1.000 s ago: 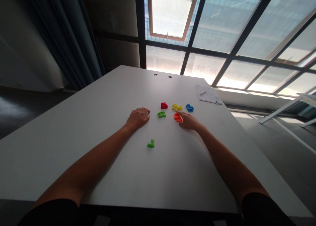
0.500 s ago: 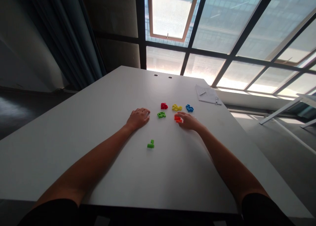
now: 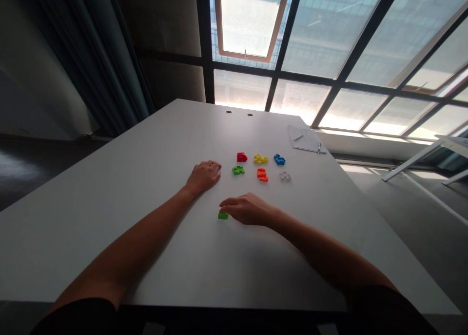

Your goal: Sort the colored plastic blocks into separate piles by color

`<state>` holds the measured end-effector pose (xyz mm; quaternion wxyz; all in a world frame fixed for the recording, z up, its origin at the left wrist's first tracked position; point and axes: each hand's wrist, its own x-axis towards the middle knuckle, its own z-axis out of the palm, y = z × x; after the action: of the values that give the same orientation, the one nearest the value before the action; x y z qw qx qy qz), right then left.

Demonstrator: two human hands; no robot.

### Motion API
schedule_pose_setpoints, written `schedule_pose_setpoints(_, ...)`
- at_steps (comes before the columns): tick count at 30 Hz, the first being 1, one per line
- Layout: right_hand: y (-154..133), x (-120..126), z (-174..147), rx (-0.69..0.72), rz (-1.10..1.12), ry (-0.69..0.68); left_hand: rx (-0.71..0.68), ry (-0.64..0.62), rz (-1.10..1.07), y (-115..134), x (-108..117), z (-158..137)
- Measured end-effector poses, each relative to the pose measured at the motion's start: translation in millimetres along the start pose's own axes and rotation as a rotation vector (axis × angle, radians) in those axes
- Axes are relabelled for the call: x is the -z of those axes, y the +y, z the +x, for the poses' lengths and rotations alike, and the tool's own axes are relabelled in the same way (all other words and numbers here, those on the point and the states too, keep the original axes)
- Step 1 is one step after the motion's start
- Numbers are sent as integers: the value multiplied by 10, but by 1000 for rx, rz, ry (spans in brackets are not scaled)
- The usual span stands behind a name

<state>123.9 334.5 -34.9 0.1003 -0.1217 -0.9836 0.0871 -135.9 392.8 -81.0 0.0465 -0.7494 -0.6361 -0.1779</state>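
My right hand (image 3: 246,208) is over a small green plastic building block (image 3: 223,216) lying close to me on the table. Its fingers stretch forward, covering the block's far part; whether they touch it is unclear. To the left, my left hand (image 3: 204,175) rests on the tabletop with its fingers loosely spread and nothing in them. Farther out, small plastic pieces form two rows: red (image 3: 242,157), yellow (image 3: 261,159) and blue (image 3: 280,159) behind; green (image 3: 238,169), orange (image 3: 262,174) and whitish (image 3: 285,176) in front.
The white table (image 3: 175,257) spreads around both arms. Sheets of paper (image 3: 305,139) with pens lie near its right edge. Two round cable holes sit at the far end. Windows stand beyond, and a dark curtain (image 3: 87,57) hangs at the left.
My right hand has left the orange piece and come nearer and leftward, over the close green block. The whitish piece now shows beside the orange one. My left hand stays put.
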Motion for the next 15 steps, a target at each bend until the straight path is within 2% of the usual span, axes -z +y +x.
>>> schedule_pose_setpoints(5, 161, -217, -45, -102, -25, 54, 2, -6, -5, 25, 21, 3)
schedule_pose_setpoints(10, 424, -233, -129, -304, -51, 132, -1, 2, -11, 20, 6, 1)
schedule_pose_setpoints(15, 557, -229, -39, -455, -75, 162, -4, 13, -1, 1, -19, -1)
